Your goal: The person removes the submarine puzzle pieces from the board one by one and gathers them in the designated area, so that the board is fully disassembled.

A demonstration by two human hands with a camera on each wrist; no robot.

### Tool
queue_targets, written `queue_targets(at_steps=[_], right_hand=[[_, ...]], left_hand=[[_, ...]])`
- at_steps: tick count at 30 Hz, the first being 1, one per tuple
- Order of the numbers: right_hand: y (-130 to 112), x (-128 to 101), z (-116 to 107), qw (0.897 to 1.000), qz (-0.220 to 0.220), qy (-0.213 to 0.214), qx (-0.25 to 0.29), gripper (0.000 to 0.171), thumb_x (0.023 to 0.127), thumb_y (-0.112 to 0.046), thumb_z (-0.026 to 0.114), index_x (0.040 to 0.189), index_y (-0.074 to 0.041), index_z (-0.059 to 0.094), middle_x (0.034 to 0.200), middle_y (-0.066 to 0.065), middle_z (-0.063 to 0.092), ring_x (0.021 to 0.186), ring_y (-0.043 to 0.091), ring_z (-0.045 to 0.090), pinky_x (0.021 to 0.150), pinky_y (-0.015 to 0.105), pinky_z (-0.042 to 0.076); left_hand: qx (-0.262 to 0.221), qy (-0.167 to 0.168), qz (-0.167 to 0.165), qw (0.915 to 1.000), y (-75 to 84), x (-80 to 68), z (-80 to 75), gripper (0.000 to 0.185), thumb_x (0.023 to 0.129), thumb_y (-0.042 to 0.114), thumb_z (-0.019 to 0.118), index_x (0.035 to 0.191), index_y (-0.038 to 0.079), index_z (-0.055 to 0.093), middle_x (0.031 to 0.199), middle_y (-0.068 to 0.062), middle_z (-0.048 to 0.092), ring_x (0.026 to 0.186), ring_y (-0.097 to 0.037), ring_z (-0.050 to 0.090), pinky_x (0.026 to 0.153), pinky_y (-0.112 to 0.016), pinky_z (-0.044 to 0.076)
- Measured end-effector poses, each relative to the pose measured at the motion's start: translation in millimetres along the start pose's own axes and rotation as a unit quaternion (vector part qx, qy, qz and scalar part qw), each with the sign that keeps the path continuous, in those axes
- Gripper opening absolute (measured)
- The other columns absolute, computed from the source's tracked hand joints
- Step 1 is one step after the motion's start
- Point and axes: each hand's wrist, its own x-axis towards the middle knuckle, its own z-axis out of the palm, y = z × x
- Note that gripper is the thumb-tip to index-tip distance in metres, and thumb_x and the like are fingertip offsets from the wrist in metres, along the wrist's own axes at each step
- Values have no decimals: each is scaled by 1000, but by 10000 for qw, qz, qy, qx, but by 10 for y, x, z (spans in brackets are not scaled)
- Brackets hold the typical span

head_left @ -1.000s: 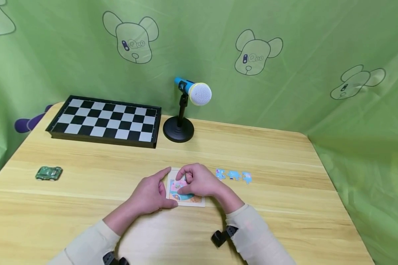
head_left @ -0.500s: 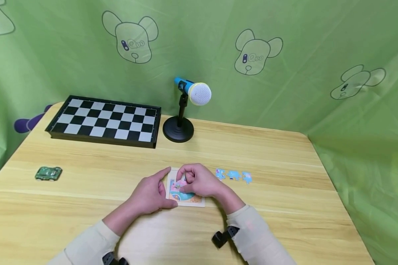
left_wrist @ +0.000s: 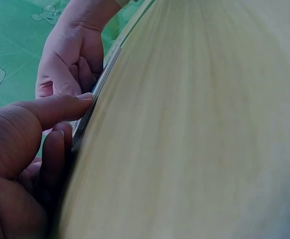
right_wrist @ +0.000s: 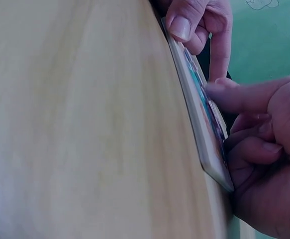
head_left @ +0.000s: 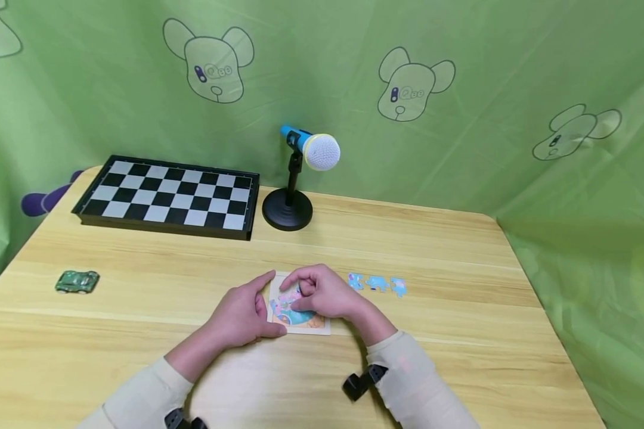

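A small square jigsaw puzzle board [head_left: 322, 329] with a pale frame lies on the table in the head view, its picture partly filled with pink, teal and orange. My left hand [head_left: 241, 316] holds it at the left side, index finger at the top corner and thumb [left_wrist: 80, 102] at the near edge. Over the board, my right hand [head_left: 322, 292] pinches a pinkish puzzle piece [head_left: 285, 299] between thumb and index finger, low against the picture. In the right wrist view the right thumb [right_wrist: 229, 94] is right at the board's surface. The right hand hides the board's upper right.
Three blue puzzle pieces [head_left: 377, 283] lie in a row right of the board. A green toy car [head_left: 77, 282] sits at the left. Behind stand a black-and-white checkered board [head_left: 166, 196] and a blue toy microphone [head_left: 322, 152] on a black stand. A green curtain [head_left: 343, 71] hangs behind the table.
The right index finger has stretched slightly left and the pinkish piece has shifted and turned toward the board's left side. The left hand and the three blue pieces stay put.
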Motion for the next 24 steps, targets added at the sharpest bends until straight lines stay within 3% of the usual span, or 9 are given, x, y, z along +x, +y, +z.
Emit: queue_targets(at_steps=[12, 24], right_hand=[[-9, 17, -6, 9968, 38, -264, -755, 21, 81, -9, 84, 98, -16, 74, 54, -6, 31, 50, 11, 32, 71, 26, 43], [-126, -189, -43, 9969, -108, 182, -756, 19, 81, -17, 85, 95, -16, 72, 56, -5, 30, 51, 9, 29, 68, 27, 42]], left_hand=[[-30, -5, 92, 10000, -5, -5, -1, 105, 65, 20, 95, 152, 3, 38, 63, 0, 57, 52, -16, 54, 52, -32, 44], [62, -12, -33, 10000, 9, -1, 7, 107, 64, 22, 95, 153, 5, 38, 64, 0, 57, 53, -17, 54, 52, -32, 43]])
